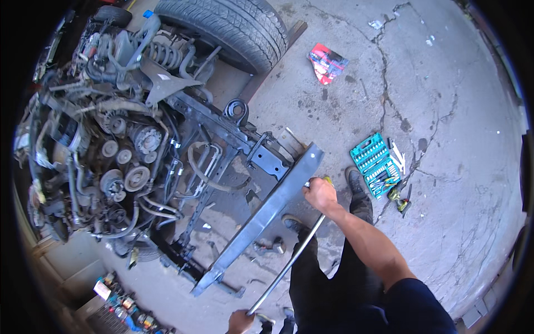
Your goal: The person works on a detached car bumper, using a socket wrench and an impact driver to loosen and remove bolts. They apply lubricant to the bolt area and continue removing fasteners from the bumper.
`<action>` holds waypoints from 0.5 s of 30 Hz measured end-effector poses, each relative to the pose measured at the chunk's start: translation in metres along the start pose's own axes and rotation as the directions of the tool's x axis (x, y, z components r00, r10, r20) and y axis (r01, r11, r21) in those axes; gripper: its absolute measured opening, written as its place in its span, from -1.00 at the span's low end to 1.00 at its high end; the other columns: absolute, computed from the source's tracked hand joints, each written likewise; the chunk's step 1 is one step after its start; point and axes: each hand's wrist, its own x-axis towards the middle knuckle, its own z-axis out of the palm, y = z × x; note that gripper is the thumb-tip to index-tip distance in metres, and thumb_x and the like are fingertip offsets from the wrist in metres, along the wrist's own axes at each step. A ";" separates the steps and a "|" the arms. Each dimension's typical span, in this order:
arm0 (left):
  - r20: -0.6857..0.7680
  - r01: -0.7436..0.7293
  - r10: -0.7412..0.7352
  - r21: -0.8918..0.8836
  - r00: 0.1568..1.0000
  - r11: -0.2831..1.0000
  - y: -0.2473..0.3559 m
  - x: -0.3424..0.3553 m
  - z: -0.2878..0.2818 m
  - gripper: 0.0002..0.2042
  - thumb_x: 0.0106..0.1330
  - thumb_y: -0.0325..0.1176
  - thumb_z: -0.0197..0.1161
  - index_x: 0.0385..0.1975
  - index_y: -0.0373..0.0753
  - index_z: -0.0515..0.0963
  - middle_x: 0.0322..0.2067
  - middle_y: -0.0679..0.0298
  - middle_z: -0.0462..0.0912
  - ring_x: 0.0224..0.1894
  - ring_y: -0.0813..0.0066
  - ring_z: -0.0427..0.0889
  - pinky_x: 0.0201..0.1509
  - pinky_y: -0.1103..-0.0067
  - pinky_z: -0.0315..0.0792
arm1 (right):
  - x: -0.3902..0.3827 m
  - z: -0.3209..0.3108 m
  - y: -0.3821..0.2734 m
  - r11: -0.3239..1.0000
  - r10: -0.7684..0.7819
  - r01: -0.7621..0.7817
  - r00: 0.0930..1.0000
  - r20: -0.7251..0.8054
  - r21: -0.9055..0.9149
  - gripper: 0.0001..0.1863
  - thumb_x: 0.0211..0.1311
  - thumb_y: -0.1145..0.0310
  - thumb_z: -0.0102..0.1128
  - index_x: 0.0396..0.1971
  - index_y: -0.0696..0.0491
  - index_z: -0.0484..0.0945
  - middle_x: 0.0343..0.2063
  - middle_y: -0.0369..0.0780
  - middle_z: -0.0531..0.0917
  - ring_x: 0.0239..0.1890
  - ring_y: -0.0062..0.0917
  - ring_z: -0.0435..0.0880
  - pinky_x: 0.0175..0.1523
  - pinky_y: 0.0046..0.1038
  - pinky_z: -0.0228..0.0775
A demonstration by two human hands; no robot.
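My right hand [320, 195] is closed on the upper end of a long metal bar [282, 270], at the face of a dark steel crossbeam [256, 217]. A small yellow piece shows just behind its fingers; I cannot make out what it is. At the bottom of the view my left hand [240, 322] is closed round the bar's lower end. The crossbeam spans the front of a bare vehicle frame [208, 119], which carries an exposed engine [125, 156] with pulleys and hoses.
A large tire [253, 28] is at the top. An open teal socket case [374, 158], a drill [399, 200] and a red package [325, 61] lie on cracked concrete right of the frame. Assorted tools [128, 309] sit lower left. More shoes [288, 320] show at the bottom edge.
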 end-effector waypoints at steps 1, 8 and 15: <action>-0.014 -0.086 0.086 -0.045 0.996 0.995 0.024 -0.048 -0.029 -0.63 0.25 -0.03 0.29 -0.56 -0.25 0.59 -0.58 -0.05 0.62 -0.45 -0.13 0.64 -0.33 0.15 0.49 | 0.005 -0.003 0.002 1.000 0.000 -0.001 0.999 0.035 0.025 -0.59 0.19 0.07 0.22 -0.20 0.12 0.70 -0.21 0.05 0.73 -0.10 -0.04 0.71 0.07 -0.14 0.55; 0.116 0.056 -0.039 -0.141 0.992 0.989 0.197 -0.238 -0.147 -0.59 0.34 -0.02 0.30 -0.42 -0.31 0.52 -0.66 0.05 0.53 -0.62 0.16 0.48 -0.49 0.29 0.35 | 0.029 -0.001 0.023 0.938 -0.118 0.009 0.948 0.296 0.346 -0.51 0.13 0.01 0.24 -0.22 0.18 0.70 -0.20 0.08 0.72 -0.05 -0.05 0.70 0.05 -0.15 0.52; -0.181 0.145 -0.116 0.159 0.977 0.976 0.110 -0.126 -0.062 -0.65 0.25 -0.05 0.28 -0.56 -0.24 0.62 -0.65 -0.02 0.59 -0.52 -0.02 0.64 -0.37 0.16 0.50 | 0.018 0.003 0.015 0.983 -0.028 0.000 0.989 0.147 0.185 -0.57 0.15 0.06 0.27 -0.25 0.18 0.68 -0.22 0.09 0.71 -0.07 -0.04 0.70 0.05 -0.13 0.54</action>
